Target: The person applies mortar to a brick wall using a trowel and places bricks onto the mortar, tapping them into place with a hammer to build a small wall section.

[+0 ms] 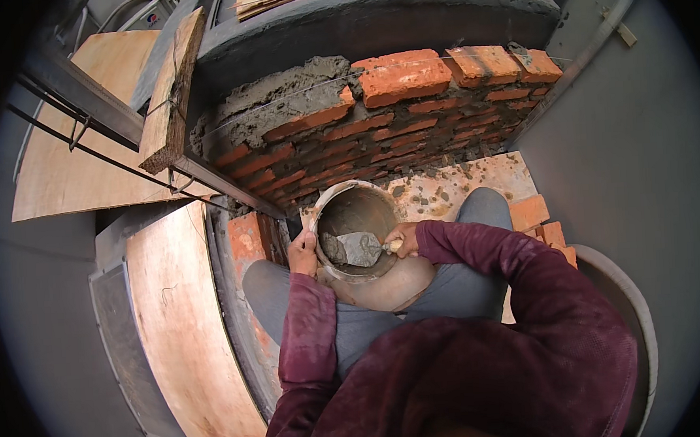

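A round bucket (pixel 349 203) stands between my knees, its dark inside mostly bare with grey mortar low on the left. My left hand (pixel 303 253) is closed on the bucket's left rim. My right hand (pixel 406 239) grips the pale handle of a trowel (pixel 361 250), whose mortar-smeared blade lies down inside the bucket. Behind it rises a red brick wall (pixel 402 79), with wet mortar (pixel 280 95) heaped on its upper left course and a thin string stretched along the top.
Plywood sheets (pixel 177 322), a rough board (pixel 171 93) and metal bars line the left. Loose bricks (pixel 528 211) and a large tub (pixel 641 338) are at the right, beside a grey wall with a pipe. A mortar-spattered board (pixel 466 177) lies below the brickwork.
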`<state>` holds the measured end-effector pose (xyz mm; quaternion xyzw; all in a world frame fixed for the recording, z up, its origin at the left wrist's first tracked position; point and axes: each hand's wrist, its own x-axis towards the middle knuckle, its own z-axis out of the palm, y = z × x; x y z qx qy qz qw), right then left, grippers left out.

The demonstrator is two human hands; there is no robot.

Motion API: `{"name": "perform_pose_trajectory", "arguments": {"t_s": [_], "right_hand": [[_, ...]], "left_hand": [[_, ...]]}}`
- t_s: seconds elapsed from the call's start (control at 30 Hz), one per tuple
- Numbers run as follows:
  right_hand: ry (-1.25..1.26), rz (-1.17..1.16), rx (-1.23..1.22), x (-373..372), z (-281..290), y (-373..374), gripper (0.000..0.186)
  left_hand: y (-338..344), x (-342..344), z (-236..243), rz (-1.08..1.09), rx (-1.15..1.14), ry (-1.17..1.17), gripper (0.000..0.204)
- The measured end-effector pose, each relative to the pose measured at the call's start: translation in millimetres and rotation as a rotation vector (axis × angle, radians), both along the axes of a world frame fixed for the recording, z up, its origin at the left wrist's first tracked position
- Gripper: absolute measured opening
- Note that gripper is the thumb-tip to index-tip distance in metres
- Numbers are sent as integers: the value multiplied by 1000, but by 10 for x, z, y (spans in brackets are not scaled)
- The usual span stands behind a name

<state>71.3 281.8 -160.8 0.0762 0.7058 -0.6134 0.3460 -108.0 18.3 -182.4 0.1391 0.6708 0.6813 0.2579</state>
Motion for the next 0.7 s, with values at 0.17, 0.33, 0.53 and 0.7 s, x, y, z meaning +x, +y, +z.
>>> {"name": "perform_pose_trajectory", "arguments": {"t_s": [0.17, 0.33, 0.53, 0.7], "right_hand": [[18, -6, -136, 17, 441, 288, 29], [103, -13, 78, 38, 2195, 625, 30], [766, -104, 778, -87, 3850, 1160, 35], [962, -43, 1697, -414, 3835, 1367, 25]], "left_hand": [[-74, -98, -35, 175, 67, -243, 35], [-133, -209, -159, 309, 5, -327, 34], [6, -146, 89, 300, -84, -207, 33], [-28, -273, -224, 249, -88, -194, 34]]}}
